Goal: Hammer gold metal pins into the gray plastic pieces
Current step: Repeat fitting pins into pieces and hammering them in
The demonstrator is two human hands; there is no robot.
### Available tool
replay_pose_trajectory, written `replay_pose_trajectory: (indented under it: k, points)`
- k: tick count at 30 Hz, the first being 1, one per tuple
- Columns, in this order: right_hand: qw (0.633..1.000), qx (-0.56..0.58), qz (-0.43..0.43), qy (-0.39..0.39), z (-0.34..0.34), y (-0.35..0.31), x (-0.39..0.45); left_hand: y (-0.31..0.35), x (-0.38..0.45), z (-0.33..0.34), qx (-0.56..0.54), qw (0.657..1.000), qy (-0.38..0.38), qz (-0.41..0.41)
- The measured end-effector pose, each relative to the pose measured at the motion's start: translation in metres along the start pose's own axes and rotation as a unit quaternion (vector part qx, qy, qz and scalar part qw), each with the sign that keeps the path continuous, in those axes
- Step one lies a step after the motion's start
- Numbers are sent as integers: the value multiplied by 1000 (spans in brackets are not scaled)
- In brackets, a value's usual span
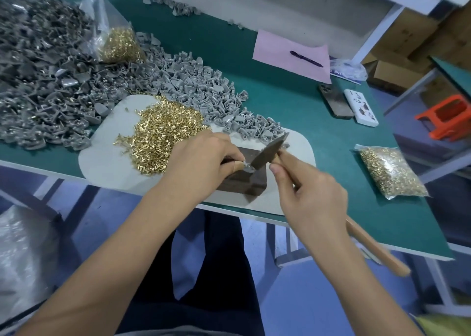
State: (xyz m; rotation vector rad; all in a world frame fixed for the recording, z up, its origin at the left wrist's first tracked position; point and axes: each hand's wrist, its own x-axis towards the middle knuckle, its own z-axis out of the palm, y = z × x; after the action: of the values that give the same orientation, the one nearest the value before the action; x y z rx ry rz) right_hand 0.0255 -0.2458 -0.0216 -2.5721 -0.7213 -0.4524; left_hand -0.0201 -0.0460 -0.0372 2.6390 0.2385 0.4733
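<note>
My left hand [204, 157] pinches a small gray plastic piece [246, 167] on top of a dark block [244, 180]. My right hand [309, 195] grips the wooden handle of a hammer [270, 149], whose dark metal head touches the piece. The handle's end sticks out behind my wrist. A loose heap of gold pins [160, 134] lies on a pale mat [107, 154] just left of my left hand. Light gray plastic pieces [204, 88] are heaped behind the mat.
A large mound of darker gray pieces [43, 80] fills the left of the green table [293, 101]. Bags of gold pins lie at the back left [119, 46] and at the right edge [390, 172]. A pink sheet with a pen [305, 58], a phone [335, 101] and a white case lie behind.
</note>
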Motion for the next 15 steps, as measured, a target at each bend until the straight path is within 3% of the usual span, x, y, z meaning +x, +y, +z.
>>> replay_pose_trajectory:
  k: [5,11,13,15]
  points:
    - [996,-10,84,32,4,22,2,0,-2,0,-13,1000,0,1]
    - [982,-72,143,-103,21,43,-3,-2,-2,1,-28,1000,5,-1]
    - [989,-107,94,-48,21,38,-5,-3,-4,2,-46,999,4,-6]
    - [996,-68,2,66,17,26,-1,-2,-7,3,-60,998,11,-8]
